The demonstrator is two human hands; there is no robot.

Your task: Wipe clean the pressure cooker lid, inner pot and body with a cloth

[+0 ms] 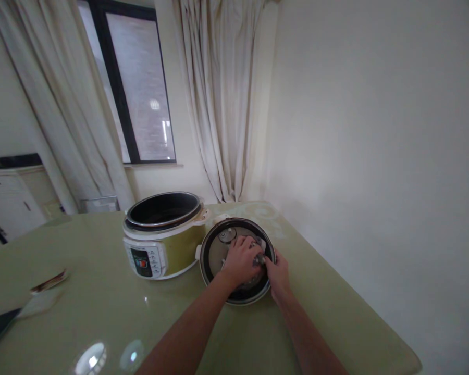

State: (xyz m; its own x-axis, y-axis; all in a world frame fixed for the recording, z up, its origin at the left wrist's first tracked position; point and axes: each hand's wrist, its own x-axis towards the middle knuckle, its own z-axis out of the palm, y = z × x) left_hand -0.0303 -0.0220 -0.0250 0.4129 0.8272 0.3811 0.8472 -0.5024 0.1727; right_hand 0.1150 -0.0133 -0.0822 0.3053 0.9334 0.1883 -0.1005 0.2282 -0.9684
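Note:
An electric pressure cooker lid (218,259) lies with its inner side up on the table, just right of the cooker. My left hand (242,260) rests over the middle of the lid, its fingers curled round a small greyish piece that they mostly hide. At the lid's right rim is my right hand (278,273), closed on the edge with its thumb towards the inside. The cooker body (183,247), green and white with a control panel, stands upright beside the lid. Its dark inner pot (164,208) sits in it, uncovered.
The pale green, glossy table (101,302) ends along a wall on the right. On the left lie a small brownish item (49,281), blurred, and a dark flat object (0,328). Curtains (226,104) and a window (140,83) are behind the table.

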